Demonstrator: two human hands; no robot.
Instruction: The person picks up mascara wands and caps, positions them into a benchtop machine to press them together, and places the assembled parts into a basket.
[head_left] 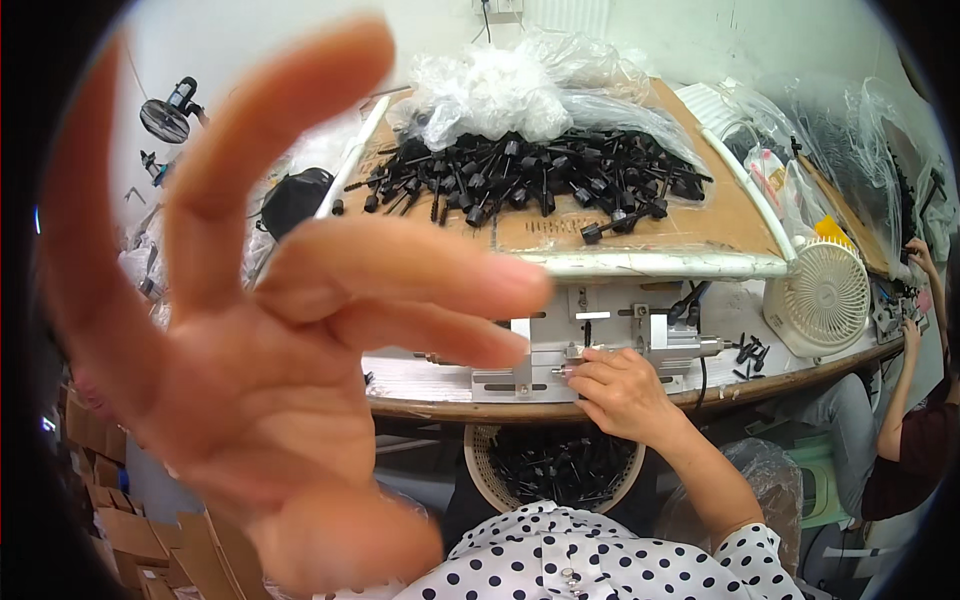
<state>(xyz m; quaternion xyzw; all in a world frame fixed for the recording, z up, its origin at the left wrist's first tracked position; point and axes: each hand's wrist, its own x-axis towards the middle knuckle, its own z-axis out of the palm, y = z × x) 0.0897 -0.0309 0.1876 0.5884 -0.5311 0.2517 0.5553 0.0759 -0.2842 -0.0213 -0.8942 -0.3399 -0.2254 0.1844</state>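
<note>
My left hand (270, 400) is raised very close to the view, palm showing and fingers spread and partly curled, with nothing visible in it. It is slightly blurred and hides much of the left side. At the table's front edge my right hand (625, 390) rests on a silver metal fixture (505, 383). Its fingers are bent closed at a small metal part in the middle, and whatever they grip is hidden. Just above these fingers a short black rod (588, 330) stands upright in the fixture.
Behind the fixture, a white-framed cardboard board (460, 235) bears a heap of black knobbed parts (520, 175) under clear plastic. A white fan (820, 300) and loose black pieces (750, 355) are to the right. Below is a basket (480, 465) of black parts. A co-worker's hands (915, 290) are far right.
</note>
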